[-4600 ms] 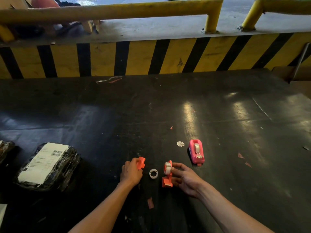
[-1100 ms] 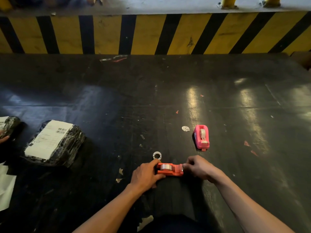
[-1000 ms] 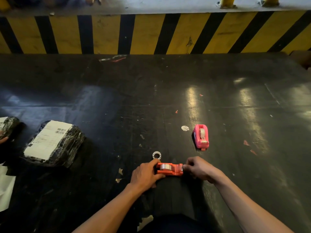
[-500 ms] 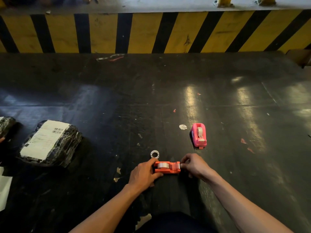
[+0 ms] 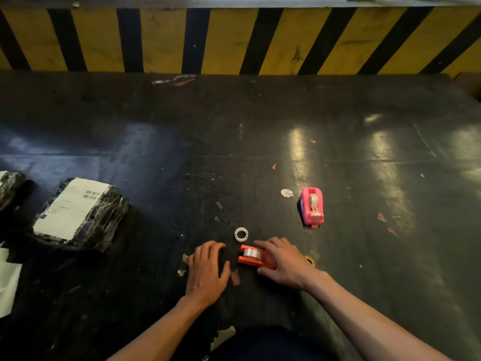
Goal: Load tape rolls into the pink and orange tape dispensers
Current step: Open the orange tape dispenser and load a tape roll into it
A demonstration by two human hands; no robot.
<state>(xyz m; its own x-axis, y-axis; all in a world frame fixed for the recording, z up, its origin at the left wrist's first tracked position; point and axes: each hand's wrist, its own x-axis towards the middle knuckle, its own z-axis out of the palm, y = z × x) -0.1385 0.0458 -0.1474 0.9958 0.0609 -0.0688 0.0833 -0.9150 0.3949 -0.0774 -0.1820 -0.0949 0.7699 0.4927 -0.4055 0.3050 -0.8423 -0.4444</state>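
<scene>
The orange tape dispenser (image 5: 251, 257) lies on its side on the black surface, a tape roll seated in it. My right hand (image 5: 282, 259) covers its right end and grips it. My left hand (image 5: 208, 269) rests flat just left of the dispenser, fingers apart, holding nothing. A white empty tape core (image 5: 241, 234) lies just beyond the dispenser. The pink tape dispenser (image 5: 311, 205) stands upright further off to the right, with a tape roll inside it.
A black-wrapped parcel with a white label (image 5: 78, 213) lies at the left, another parcel (image 5: 9, 187) at the left edge. A round white sticker (image 5: 286, 193) sits near the pink dispenser. A yellow-and-black striped barrier (image 5: 234, 40) bounds the far side.
My left hand has let go of the orange dispenser's left end and slid back to lie flat beside it. My right hand has moved further over the dispenser's right end.
</scene>
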